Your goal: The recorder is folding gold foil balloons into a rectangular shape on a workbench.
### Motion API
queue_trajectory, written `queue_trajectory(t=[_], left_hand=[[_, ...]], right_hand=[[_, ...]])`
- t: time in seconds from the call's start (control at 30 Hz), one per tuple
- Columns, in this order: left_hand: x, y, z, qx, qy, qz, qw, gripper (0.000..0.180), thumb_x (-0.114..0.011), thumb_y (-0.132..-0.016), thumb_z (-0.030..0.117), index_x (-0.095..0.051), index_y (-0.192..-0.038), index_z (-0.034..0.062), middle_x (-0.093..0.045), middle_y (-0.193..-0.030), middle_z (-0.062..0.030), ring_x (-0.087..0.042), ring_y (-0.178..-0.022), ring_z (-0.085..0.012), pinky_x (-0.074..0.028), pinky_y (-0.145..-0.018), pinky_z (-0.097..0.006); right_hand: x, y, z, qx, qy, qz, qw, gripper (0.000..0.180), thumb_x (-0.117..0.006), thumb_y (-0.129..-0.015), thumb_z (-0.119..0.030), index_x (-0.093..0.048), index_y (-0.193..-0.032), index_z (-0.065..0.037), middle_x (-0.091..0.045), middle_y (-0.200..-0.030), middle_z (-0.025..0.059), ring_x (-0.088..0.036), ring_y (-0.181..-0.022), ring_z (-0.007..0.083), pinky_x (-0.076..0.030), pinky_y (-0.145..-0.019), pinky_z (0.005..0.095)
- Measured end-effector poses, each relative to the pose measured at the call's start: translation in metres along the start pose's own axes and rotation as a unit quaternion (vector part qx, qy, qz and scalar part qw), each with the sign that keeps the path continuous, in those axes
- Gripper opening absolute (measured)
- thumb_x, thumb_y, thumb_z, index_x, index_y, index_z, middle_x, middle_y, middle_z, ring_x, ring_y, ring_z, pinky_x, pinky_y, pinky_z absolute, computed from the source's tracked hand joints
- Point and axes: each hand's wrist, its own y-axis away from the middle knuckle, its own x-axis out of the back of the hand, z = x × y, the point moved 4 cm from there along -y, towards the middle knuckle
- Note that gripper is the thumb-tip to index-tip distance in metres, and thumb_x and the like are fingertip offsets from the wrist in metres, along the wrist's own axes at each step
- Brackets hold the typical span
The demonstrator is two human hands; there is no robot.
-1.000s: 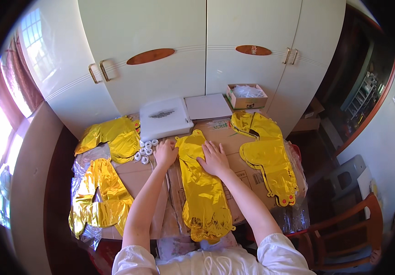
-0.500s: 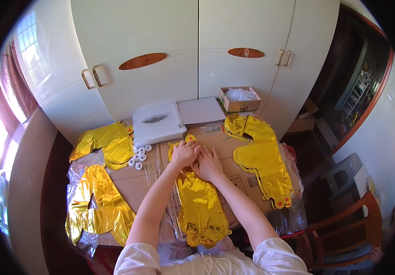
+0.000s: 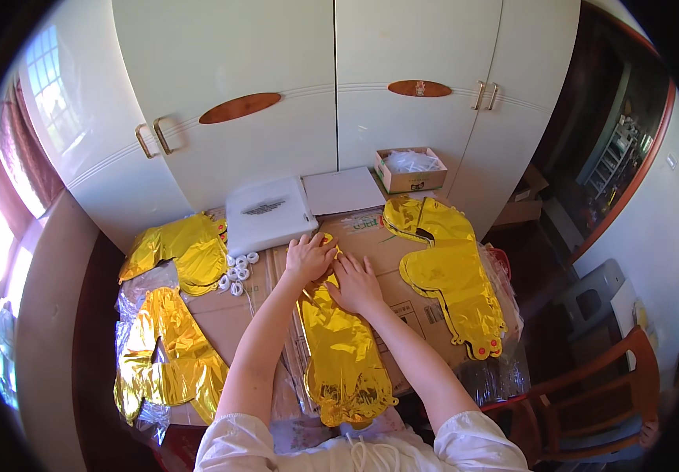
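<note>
I see my left hand and right hand lying flat, fingers spread, side by side and almost touching, pressing the far end of a gold foil balloon in the middle of the cardboard-covered table. Small white rolls sit just left; a white box lies beyond.

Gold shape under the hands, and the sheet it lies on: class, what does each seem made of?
Gold shape: likely thin metallised foil, glossy; it creases and mirrors light. Sheet: apparently brown cardboard, matt, with a fold line.
</note>
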Motion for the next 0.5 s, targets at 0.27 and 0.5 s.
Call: queue_trajectory(t=[0.27,0.5], left_hand=[[0.002,0.051,-0.061,0.208,0.146,0.085,0.963,0.051,-0.066,-0.078,0.042,-0.058,-0.115,0.0069,-0.053,-0.124,-0.0191,-0.048,-0.119,-0.0381,-0.043,-0.095,-0.050],[0.002,0.078,-0.074,0.288,0.151,-0.034,0.945,0.051,-0.071,-0.071,0.049,-0.069,-0.100,0.0076,-0.055,-0.122,-0.0200,-0.045,-0.122,-0.0376,-0.037,-0.100,-0.049]], right_hand=[[0.011,0.007,0.011,-0.041,-0.171,0.170,0.970,0.047,-0.053,-0.090,-0.024,-0.044,-0.129,-0.001,-0.052,-0.126,0.0230,-0.049,-0.117,0.0378,-0.037,-0.099,0.0476],[0.013,0.014,0.025,-0.059,-0.151,0.123,0.979,0.039,-0.054,-0.088,-0.023,-0.050,-0.119,0.000,-0.059,-0.110,0.0166,-0.052,-0.108,0.0352,-0.039,-0.093,0.0474]])
